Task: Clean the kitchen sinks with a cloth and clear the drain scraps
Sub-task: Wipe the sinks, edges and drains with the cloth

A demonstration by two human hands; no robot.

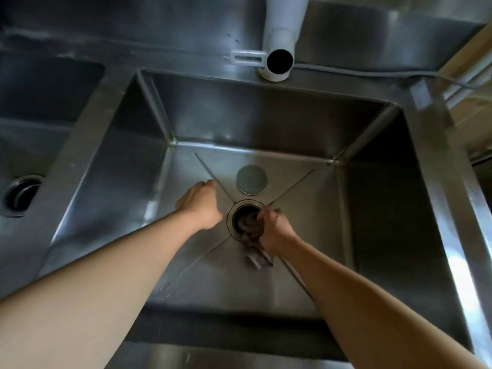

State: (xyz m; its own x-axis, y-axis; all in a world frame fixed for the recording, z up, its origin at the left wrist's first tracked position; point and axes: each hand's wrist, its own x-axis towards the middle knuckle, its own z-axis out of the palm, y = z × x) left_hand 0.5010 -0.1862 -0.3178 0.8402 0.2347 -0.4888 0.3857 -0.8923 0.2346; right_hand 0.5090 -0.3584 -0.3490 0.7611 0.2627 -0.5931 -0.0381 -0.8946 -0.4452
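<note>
Cloth: a dark cloth (253,245) sits at the drain (243,218) in the middle of the sink floor, part pushed into the opening, part trailing out over the near rim onto the steel.
Drain: round, dark inside, where four creases in the floor meet.
Sink: deep steel sink (372,209), walls bare and shiny.
Around: a flat round drain cover (251,179) lies on the floor just behind the drain, apart from it. A white pipe (279,61) hangs over the back rim with its open mouth facing down. A second sink (40,145) lies to the left, its own drain (21,195) showing.
Writing: none can be read.
Right hand: right hand (273,230) is curled round the cloth at the drain's right edge, gripping it.
Left hand: left hand (201,202) rests on the sink floor just left of the drain, fingers curled under; whether it holds anything cannot be told.
</note>
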